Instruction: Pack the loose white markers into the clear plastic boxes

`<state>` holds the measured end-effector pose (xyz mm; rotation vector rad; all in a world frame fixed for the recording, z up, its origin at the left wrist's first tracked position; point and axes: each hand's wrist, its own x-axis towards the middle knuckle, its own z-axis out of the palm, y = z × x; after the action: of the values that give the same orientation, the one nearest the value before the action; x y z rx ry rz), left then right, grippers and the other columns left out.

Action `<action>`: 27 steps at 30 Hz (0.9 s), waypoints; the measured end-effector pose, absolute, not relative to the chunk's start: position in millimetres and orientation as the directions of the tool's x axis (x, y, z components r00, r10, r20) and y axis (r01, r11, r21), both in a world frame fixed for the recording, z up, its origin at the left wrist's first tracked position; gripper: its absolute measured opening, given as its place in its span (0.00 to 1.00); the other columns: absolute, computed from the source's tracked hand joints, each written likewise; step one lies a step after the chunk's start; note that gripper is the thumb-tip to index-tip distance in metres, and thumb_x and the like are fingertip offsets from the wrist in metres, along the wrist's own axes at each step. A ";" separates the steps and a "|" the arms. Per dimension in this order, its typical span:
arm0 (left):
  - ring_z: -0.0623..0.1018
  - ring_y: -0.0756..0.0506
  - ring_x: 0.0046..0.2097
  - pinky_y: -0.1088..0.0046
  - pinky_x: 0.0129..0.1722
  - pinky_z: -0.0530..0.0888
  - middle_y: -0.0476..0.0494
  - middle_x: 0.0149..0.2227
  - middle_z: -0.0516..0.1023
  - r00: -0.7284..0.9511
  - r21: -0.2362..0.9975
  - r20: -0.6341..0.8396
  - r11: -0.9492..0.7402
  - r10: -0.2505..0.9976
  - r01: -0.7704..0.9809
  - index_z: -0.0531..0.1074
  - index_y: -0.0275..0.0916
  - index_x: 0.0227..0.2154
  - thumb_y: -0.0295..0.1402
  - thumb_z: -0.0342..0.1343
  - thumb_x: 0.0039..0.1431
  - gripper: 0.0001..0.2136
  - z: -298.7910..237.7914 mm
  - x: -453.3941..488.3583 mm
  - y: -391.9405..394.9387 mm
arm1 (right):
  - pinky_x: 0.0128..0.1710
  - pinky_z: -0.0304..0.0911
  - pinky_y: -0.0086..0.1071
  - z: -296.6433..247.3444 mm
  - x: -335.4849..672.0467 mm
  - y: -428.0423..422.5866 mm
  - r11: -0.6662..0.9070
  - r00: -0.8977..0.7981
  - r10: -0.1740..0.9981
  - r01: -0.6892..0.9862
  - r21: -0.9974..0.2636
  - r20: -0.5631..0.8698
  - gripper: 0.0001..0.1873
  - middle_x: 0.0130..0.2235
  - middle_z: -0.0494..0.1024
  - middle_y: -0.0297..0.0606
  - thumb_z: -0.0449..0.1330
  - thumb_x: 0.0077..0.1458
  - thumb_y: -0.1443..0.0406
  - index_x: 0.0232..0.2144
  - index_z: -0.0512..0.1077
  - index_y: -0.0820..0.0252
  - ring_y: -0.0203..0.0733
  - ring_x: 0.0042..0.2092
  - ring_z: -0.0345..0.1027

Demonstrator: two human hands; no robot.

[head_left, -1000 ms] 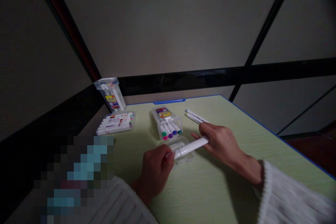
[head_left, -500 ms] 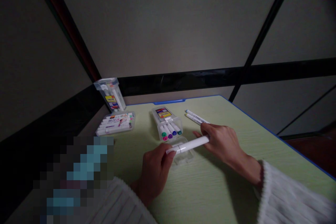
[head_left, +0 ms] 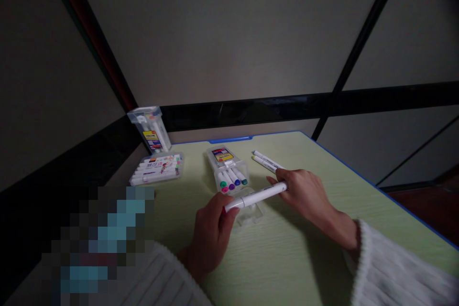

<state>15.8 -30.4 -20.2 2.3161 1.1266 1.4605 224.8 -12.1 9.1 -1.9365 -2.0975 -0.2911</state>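
Observation:
A white marker [head_left: 256, 197] with a red tip end is held level between my two hands above the table. My left hand [head_left: 211, 234] pinches its capped end between thumb and fingers. The other end sits in the closed fingers of my right hand [head_left: 304, 196]. Behind it lies an open clear plastic case [head_left: 225, 160] with a yellow label, its markers [head_left: 232, 180] showing green, pink, purple, blue and teal ends. The case's lid [head_left: 251, 215] hangs toward me, partly hidden under the held marker. Two loose markers [head_left: 267, 160], blue-ended and yellow-green-ended, lie just beyond my right hand.
At the back left a clear case of markers [head_left: 152, 129] stands upright. In front of it a flat clear box of white markers [head_left: 158, 169] lies down. The pale green table [head_left: 287, 267] has a blue edge and meets dark-trimmed panels. A pixelated patch covers the lower left.
The marker has turned or shifted slightly in my hands, so red now shows at its left end. Both hands keep nearly the same place.

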 end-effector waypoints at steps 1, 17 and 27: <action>0.66 0.54 0.20 0.82 0.21 0.63 0.54 0.20 0.69 0.235 0.512 0.695 -0.698 0.679 0.501 0.66 0.38 0.30 0.28 0.48 0.56 0.03 -21.1 15.5 -30.2 | 0.20 0.38 0.29 8.8 224.8 -12.1 0.093 -0.072 0.942 0.995 -0.048 0.328 0.15 0.18 0.72 0.38 0.50 0.54 0.60 0.19 0.66 0.59 0.40 0.20 0.64; 0.63 0.54 0.18 0.81 0.17 0.59 0.53 0.19 0.67 0.093 0.708 0.584 -0.562 0.806 0.427 0.68 0.36 0.28 0.32 0.44 0.58 0.09 -13.2 16.8 -26.8 | 0.17 0.42 0.22 11.6 219.6 -7.6 0.301 -0.207 0.948 0.333 -0.893 0.243 0.14 0.18 0.56 0.22 0.61 0.36 0.67 0.22 0.56 0.58 0.27 0.19 0.48; 0.59 0.55 0.16 0.81 0.16 0.56 0.57 0.15 0.56 0.198 0.695 0.562 -0.588 0.803 0.414 0.65 0.36 0.25 0.32 0.43 0.59 0.10 -14.3 18.0 -30.6 | 0.15 0.37 0.23 12.8 222.3 -6.3 0.216 -0.176 0.958 -0.072 -0.974 0.226 0.17 0.18 0.52 0.22 0.55 0.50 0.52 0.23 0.59 0.59 0.26 0.17 0.40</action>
<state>18.0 -30.6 -14.3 2.0892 1.1378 1.3556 222.3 -6.3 12.8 -0.9112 -1.4003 1.1946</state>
